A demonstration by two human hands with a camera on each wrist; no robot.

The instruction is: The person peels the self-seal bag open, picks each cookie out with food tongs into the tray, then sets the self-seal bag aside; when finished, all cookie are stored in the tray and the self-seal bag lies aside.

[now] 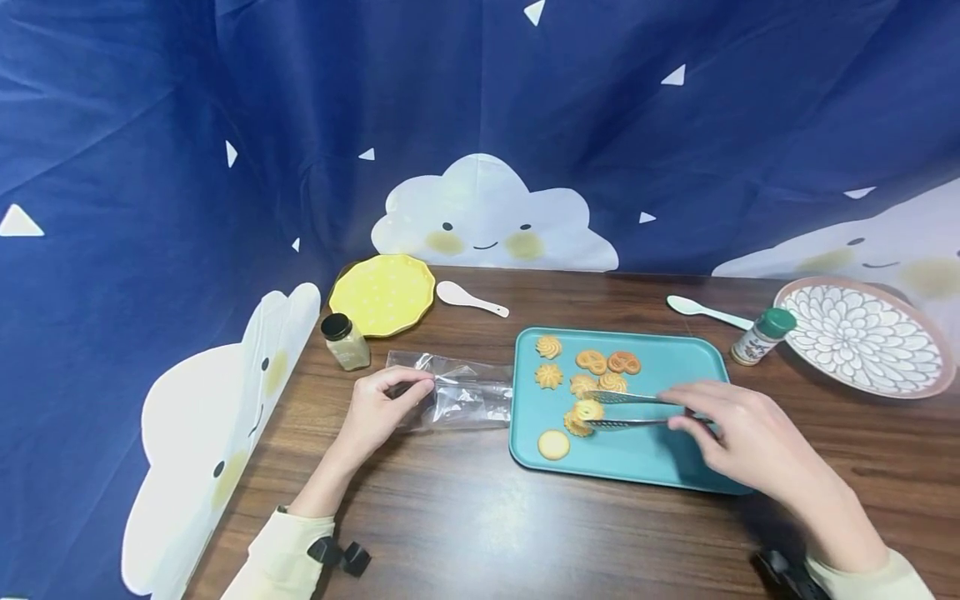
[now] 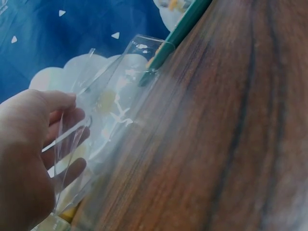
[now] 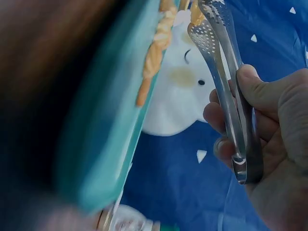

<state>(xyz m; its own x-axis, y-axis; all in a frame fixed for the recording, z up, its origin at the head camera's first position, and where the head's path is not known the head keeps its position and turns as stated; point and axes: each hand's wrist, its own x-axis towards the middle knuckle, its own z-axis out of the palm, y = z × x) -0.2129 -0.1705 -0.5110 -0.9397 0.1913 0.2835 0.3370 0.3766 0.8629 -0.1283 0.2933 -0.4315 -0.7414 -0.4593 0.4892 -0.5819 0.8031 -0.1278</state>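
My left hand (image 1: pixel 373 410) pinches the edge of a clear plastic bag (image 1: pixel 472 400), which lies flat on the table toward the tray. The left wrist view shows the bag's mouth (image 2: pixel 72 139) standing apart around the fingers. In my right hand (image 1: pixel 761 433) are metal tongs (image 1: pixel 632 423) with perforated tips, held between thumb and fingers. Between their tips is a butter cookie (image 1: pixel 588 409), just over another cookie (image 1: pixel 576 426); the right wrist view shows it (image 3: pixel 196 14) partly cut off. Several cookies, some swirled, some pretzel-shaped, lie on the teal tray (image 1: pixel 652 458), with one round cookie (image 1: pixel 553 445) at the near left.
A yellow plate (image 1: pixel 384 293), a white spoon (image 1: pixel 471 298) and a black-lidded jar (image 1: pixel 347 343) stand at the back left. To the right are a pale spoon (image 1: pixel 705 312), a green-capped shaker (image 1: pixel 763 337) and a patterned plate (image 1: pixel 862 337). A blue curtain (image 1: pixel 480 100) hangs behind the table.
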